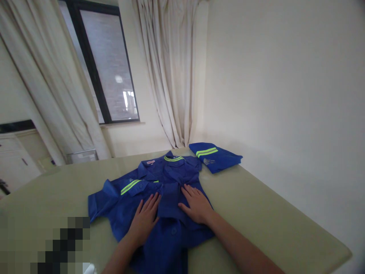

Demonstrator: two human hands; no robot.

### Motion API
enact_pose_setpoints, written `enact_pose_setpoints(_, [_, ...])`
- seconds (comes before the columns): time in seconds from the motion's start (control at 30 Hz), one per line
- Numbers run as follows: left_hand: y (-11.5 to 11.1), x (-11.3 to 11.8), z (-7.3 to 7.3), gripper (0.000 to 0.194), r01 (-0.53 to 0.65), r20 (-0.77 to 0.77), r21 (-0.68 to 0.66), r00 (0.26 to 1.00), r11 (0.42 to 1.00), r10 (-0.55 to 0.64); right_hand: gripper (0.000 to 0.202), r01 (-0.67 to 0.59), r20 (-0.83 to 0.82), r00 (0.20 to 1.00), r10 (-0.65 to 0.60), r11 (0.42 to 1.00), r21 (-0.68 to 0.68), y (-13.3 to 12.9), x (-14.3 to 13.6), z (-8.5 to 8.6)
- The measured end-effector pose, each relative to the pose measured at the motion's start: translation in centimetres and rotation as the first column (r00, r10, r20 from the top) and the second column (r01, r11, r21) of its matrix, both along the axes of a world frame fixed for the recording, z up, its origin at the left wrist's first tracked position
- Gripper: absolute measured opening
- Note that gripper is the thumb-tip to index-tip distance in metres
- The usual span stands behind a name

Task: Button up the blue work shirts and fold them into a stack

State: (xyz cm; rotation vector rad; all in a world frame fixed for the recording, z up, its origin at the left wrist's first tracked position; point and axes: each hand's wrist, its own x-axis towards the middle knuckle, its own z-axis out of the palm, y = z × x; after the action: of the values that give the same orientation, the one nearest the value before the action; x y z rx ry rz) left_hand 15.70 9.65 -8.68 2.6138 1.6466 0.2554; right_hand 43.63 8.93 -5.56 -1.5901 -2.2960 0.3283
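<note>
A blue short-sleeved work shirt (122, 209) with yellow-green reflective stripes lies spread on the table, its collar end away from me. My left hand (146, 217) rests flat on the cloth left of the middle, fingers stretched out. On the other side, my right hand (195, 201) also lies flat, fingers extended and thumb pointing left. Between the two hands runs a darker blue strip of folded fabric. More blue cloth hangs toward me below the hands; whether it is a separate garment I cannot tell.
A folded blue garment (225, 160) with a reflective stripe lies at the table's far right corner. The pale green table (256, 213) meets a white wall on the right. Curtains (171, 68) and a dark-framed window (111, 64) stand behind. A pixelated patch covers the lower left.
</note>
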Motion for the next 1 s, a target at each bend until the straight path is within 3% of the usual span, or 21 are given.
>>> enact_pose_setpoints(0.17, [4.0, 0.2, 2.2, 0.051, -0.022, -0.070, 0.105, 0.997, 0.994, 0.030, 0.076, 0.154, 0.050, 0.987, -0.154, 0.988, -0.007, 3.1, 0.5, 0.1])
enact_pose_setpoints(0.27, [4.8, 0.9, 3.2, 0.045, -0.082, -0.074, 0.176, 0.993, 0.981, 0.096, 0.074, 0.187, 0.065, 0.980, -0.187, 0.982, 0.002, 3.7, 0.6, 0.2])
enact_pose_setpoints(0.47, [3.1, 1.4, 1.8, 0.047, -0.123, -0.076, 0.158, 0.988, 0.980, 0.136, 0.068, 0.131, 0.087, 0.988, -0.130, 0.991, -0.011, 2.0, 0.7, 0.1])
enact_pose_setpoints(0.7, [1.4, -0.8, 0.2, 0.048, 0.060, -0.060, 0.092, 0.997, 0.994, -0.055, 0.067, 0.076, 0.072, 0.995, -0.076, 0.997, -0.002, -1.5, 1.7, -0.1])
enact_pose_setpoints(0.8, [0.8, -0.9, 0.7, 0.047, 0.094, -0.017, 0.131, 0.996, 0.987, -0.092, 0.065, 0.074, 0.049, 0.996, -0.074, 0.997, 0.009, -2.2, 1.8, 0.2])
enact_pose_setpoints(0.9, [0.1, -0.4, 1.8, 0.044, 0.016, -0.004, 0.201, 1.000, 0.979, -0.015, 0.066, 0.080, -0.008, 0.997, -0.080, 0.995, 0.063, -2.8, 1.7, 1.1])
enact_pose_setpoints(1.0, [-0.8, 0.3, 3.1, 0.042, -0.109, -0.008, 0.212, 0.994, 0.971, 0.113, 0.067, -0.116, -0.075, 0.989, 0.129, 0.981, 0.159, -3.9, 1.5, 2.4])
